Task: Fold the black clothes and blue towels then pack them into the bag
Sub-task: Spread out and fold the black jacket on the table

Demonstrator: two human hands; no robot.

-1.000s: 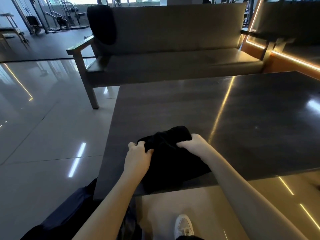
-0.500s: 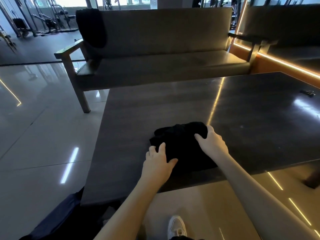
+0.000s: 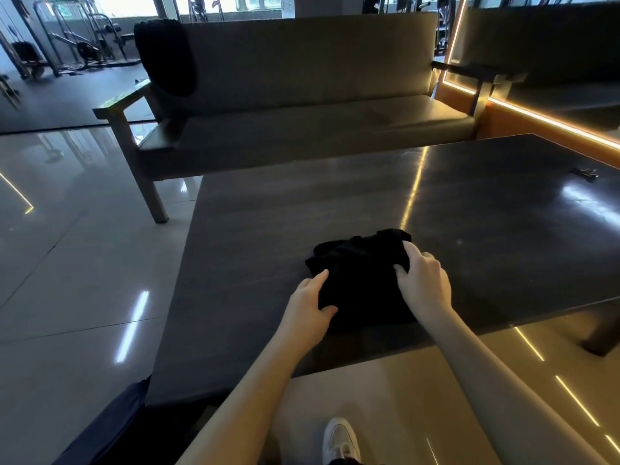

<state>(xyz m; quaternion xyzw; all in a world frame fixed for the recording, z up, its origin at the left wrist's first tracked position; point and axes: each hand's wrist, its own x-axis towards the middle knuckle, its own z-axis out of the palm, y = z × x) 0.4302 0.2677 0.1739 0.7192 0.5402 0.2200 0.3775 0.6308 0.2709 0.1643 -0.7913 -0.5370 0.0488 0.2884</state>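
A black garment point(image 3: 360, 273) lies bunched and partly folded on the dark table point(image 3: 302, 213), near its front edge. My left hand point(image 3: 308, 305) holds the garment's left edge, with the thumb on top of the cloth and the fingers along the side. My right hand point(image 3: 424, 283) grips the far right corner, its fingers curled into the fabric. A second black garment point(image 3: 166, 58) hangs over the left end of the sofa back. A dark blue bag-like thing point(image 3: 110, 427) sits on the floor at the table's near left corner, mostly hidden.
A long sofa point(image 3: 302, 129) with wooden armrests stands just behind the table. A small dark object point(image 3: 584, 172) lies at the table's far right. My white shoe point(image 3: 340, 441) shows below the table edge. Glossy tiled floor spreads to the left.
The garment, which hung over the front edge, now lies wholly on the table. My left hand went from flat on the cloth to its left edge. My right hand closed on the right corner.
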